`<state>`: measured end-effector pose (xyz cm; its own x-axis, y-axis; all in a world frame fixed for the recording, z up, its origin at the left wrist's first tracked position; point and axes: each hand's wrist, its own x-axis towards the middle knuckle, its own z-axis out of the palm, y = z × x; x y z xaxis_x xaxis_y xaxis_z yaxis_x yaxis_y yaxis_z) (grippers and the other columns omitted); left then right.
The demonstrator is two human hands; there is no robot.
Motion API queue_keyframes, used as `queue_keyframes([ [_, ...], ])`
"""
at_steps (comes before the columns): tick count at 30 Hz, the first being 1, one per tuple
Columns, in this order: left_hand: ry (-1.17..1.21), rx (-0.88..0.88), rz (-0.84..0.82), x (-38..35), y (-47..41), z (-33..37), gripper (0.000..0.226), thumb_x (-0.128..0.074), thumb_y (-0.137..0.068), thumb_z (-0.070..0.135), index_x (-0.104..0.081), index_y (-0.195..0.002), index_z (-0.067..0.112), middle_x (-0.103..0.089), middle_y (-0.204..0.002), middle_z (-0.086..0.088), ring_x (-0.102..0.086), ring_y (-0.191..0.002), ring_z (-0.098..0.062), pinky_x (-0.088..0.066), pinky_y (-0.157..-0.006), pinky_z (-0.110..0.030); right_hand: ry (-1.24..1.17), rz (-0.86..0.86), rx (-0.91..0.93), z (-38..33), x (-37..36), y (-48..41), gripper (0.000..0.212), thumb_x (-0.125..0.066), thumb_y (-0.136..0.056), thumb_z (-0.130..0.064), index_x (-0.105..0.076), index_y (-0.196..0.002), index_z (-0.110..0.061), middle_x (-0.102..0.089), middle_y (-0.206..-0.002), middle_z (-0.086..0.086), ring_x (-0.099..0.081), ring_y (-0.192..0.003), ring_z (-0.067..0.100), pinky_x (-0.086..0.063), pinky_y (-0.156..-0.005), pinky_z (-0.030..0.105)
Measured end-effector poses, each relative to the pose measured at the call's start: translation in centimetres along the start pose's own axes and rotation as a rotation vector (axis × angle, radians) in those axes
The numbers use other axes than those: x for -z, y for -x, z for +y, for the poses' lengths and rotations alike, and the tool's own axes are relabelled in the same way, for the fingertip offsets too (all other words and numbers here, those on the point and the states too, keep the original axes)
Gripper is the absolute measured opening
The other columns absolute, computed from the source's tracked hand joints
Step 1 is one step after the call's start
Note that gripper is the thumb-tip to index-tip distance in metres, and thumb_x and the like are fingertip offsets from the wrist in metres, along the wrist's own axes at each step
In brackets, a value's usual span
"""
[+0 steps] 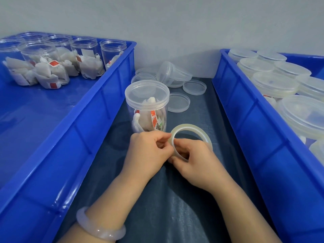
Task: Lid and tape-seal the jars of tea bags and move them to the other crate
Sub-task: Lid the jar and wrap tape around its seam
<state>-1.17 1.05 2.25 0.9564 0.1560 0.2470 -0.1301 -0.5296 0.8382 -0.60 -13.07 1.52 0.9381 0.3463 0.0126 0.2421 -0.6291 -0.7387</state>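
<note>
A clear jar of tea bags (148, 113) with its lid on stands upright on the dark mat between two blue crates. Just in front of it, my right hand (194, 162) holds a roll of clear tape (192, 133), fingers curled through its ring. My left hand (149, 151) pinches the roll's left edge with thumb and fingertips. The left crate (98, 109) holds several open jars of tea bags (43, 65). The right crate (245, 109) holds several lidded jars (275, 84).
Loose clear lids (178, 102) and a stack of lids on its side (172, 73) lie on the mat behind the jar, near the wall. A pale bangle (100, 228) circles my left wrist. The crates' walls flank the narrow strip of mat.
</note>
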Motion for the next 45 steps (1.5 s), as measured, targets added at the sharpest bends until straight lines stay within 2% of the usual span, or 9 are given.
queue_keyframes([
  [3, 0.002, 0.01, 0.005, 0.4, -0.2, -0.3, 0.027, -0.07, -0.076, 0.001, -0.078, -0.089, 0.023, -0.074, -0.075, 0.01, -0.066, -0.069, 0.004, -0.051, -0.068, -0.009, -0.029, 0.004, -0.001, -0.1, 0.0, 0.1, 0.029, -0.062, -0.082, -0.019, -0.065, -0.109, -0.029, -0.072, -0.092, -0.016, -0.065, -0.092, 0.009, -0.053, -0.082, 0.041],
  [7, 0.363, 0.177, -0.181, 1.2, -0.4, -0.5, 0.035, -0.064, -0.083, -0.003, -0.075, -0.081, 0.03, -0.075, -0.076, 0.007, -0.072, -0.074, -0.008, -0.054, -0.066, -0.014, -0.067, 0.024, -0.001, -0.1, 0.0, 0.1, 0.028, -0.063, -0.081, -0.018, -0.066, -0.106, -0.029, -0.072, -0.092, -0.016, -0.066, -0.093, 0.006, -0.053, -0.085, 0.04],
  [13, 0.445, 0.243, -0.28, 1.6, -0.7, -0.8, 0.022, -0.068, -0.083, 0.0, -0.075, -0.096, 0.016, -0.076, -0.082, 0.002, -0.073, -0.076, -0.011, -0.054, -0.065, -0.014, -0.076, 0.008, 0.014, -0.1, 0.0, 0.1, 0.03, -0.063, -0.08, -0.018, -0.065, -0.109, -0.029, -0.072, -0.093, -0.018, -0.066, -0.093, 0.004, -0.053, -0.086, 0.039],
  [20, 0.003, 0.136, -0.084, 1.1, 0.0, -0.3, 0.014, -0.074, -0.071, 0.026, -0.075, -0.084, 0.033, -0.069, -0.067, 0.022, -0.062, -0.063, 0.012, -0.043, -0.06, 0.0, 0.026, 0.036, 0.043, -0.3, -0.2, 0.1, 0.026, -0.061, -0.082, -0.019, -0.064, -0.106, -0.029, -0.071, -0.088, -0.013, -0.064, -0.09, 0.013, -0.052, -0.08, 0.041],
  [25, -0.266, 0.065, -0.195, 0.6, -0.3, 0.7, 0.019, -0.058, -0.088, 0.024, -0.074, -0.096, 0.018, -0.072, -0.083, -0.001, -0.065, -0.08, -0.018, -0.051, -0.076, -0.033, 0.155, 0.051, 0.094, -0.5, -0.2, 0.2, 0.005, -0.057, -0.084, -0.019, -0.06, -0.088, -0.018, -0.062, -0.073, -0.004, -0.056, -0.075, 0.023, -0.049, -0.07, 0.045],
  [27, -0.355, 0.067, -0.26, 0.7, -0.3, 0.6, 0.023, -0.052, -0.093, 0.026, -0.069, -0.095, 0.011, -0.068, -0.084, -0.007, -0.062, -0.083, -0.025, -0.049, -0.075, -0.039, 0.206, 0.077, 0.107, -0.8, -0.4, 0.3, 0.015, -0.057, -0.084, -0.017, -0.048, -0.072, -0.019, -0.05, -0.062, -0.005, -0.048, -0.067, 0.024, -0.047, -0.064, 0.046],
  [29, -0.335, 0.096, -0.334, 1.0, -0.4, 0.5, 0.024, -0.048, -0.094, 0.025, -0.064, -0.085, 0.01, -0.064, -0.077, -0.006, -0.06, -0.078, -0.024, -0.049, -0.071, -0.039, 0.253, 0.075, 0.123, -1.1, -0.4, 0.4, 0.025, -0.057, -0.083, -0.016, -0.038, -0.069, -0.024, -0.041, -0.058, -0.007, -0.042, -0.064, 0.024, -0.045, -0.062, 0.045],
  [34, -0.284, 0.124, -0.438, 1.4, -0.8, 0.2, 0.027, -0.047, -0.091, 0.024, -0.044, -0.065, 0.016, -0.057, -0.07, -0.005, -0.06, -0.074, -0.028, -0.047, -0.067, -0.04, 0.307, 0.022, 0.158, -1.5, 0.3, 0.4, 0.007, -0.056, -0.086, -0.019, -0.057, -0.091, -0.015, -0.055, -0.069, 0.002, -0.046, -0.069, 0.027, -0.047, -0.065, 0.043],
  [45, -0.274, 0.064, -0.477, 1.5, -1.0, -0.5, 0.023, -0.043, -0.095, 0.025, -0.049, -0.074, 0.018, -0.055, -0.068, 0.001, -0.059, -0.065, -0.019, -0.052, -0.066, -0.04, 0.234, 0.022, 0.139, -1.3, 0.3, 0.5, 0.007, -0.058, -0.085, -0.019, -0.058, -0.087, -0.012, -0.059, -0.07, 0.004, -0.051, -0.07, 0.027, -0.047, -0.067, 0.045],
])
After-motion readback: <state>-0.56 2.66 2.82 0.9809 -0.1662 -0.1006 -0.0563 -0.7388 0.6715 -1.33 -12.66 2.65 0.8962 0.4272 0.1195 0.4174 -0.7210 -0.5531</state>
